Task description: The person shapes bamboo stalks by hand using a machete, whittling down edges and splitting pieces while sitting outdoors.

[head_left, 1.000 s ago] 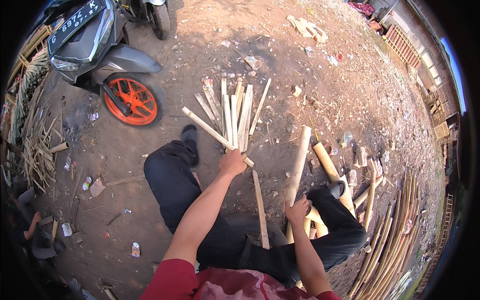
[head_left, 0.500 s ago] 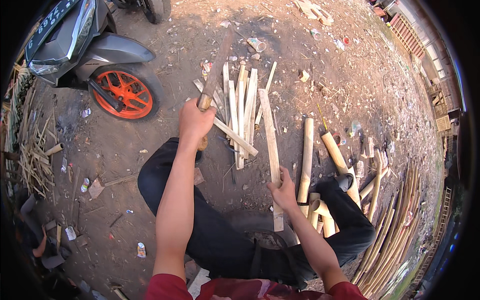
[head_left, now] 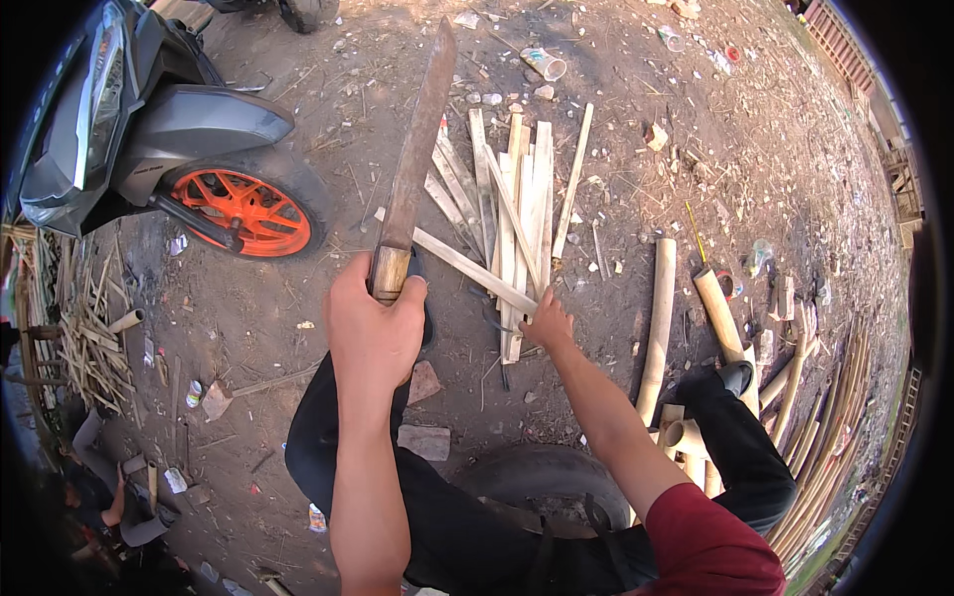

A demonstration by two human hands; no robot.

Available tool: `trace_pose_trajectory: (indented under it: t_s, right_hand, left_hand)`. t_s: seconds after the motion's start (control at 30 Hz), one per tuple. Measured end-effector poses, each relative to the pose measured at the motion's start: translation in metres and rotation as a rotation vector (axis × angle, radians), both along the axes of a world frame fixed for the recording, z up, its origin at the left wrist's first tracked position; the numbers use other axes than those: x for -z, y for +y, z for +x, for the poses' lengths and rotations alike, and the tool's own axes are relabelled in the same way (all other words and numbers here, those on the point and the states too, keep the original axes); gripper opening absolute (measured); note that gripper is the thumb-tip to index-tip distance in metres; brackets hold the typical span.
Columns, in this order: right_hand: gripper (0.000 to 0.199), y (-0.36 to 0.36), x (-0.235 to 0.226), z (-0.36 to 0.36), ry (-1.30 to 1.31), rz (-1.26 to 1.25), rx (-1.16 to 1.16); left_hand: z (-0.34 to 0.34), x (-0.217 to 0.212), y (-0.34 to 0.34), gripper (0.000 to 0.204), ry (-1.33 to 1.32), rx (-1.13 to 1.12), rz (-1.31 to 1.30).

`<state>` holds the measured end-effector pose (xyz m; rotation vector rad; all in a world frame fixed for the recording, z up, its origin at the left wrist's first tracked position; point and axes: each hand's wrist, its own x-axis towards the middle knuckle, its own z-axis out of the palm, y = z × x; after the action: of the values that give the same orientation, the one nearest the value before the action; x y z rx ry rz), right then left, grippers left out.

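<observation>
In the head view, my left hand (head_left: 378, 323) is wrapped firmly around the wooden handle of a machete (head_left: 417, 139), its rusty blade pointing up and away from me. My right hand (head_left: 550, 323) reaches forward, apart from the left, its fingers at the near end of a pale crosswise strip (head_left: 472, 268); I cannot tell whether they grip it. That strip lies slantwise over a fanned pile of strips (head_left: 542, 199) on the dirt ground (head_left: 348, 139), ahead of me and between my hands.

A tire (head_left: 527, 472) lies between my legs. To my right, a thick bamboo tube (head_left: 658, 318) leans near my knee, a second tube (head_left: 719, 308) is beside my foot, and long thin poles (head_left: 840, 417) lie farther right. Ahead on the left stands a grey scooter (head_left: 214, 124) with an orange front wheel (head_left: 238, 212). Another person (head_left: 114, 502) sits at lower left.
</observation>
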<state>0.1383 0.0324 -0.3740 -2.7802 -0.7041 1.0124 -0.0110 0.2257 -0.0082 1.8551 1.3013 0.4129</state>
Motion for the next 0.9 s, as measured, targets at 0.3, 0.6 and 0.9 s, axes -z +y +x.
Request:
trace_pose_trajectory:
  t_s: [0.3, 0.6, 0.9]
  right_hand:
    - [0.056, -0.024, 0.016, -0.016, 0.050, 0.272, 0.102]
    - [0.042, -0.039, -0.026, -0.033, -0.015, 0.528, 0.206]
    - [0.094, -0.013, -0.073, 0.004, 0.107, 0.306, 0.271]
  left_hand:
    - [0.014, -0.003, -0.015, 0.017, 0.034, 0.040, -0.041]
    - [0.025, -0.015, -0.027, 0.016, -0.082, 0.062, -0.023]
    - [0.030, -0.008, -0.028, 0.018, -0.108, 0.065, -0.037]
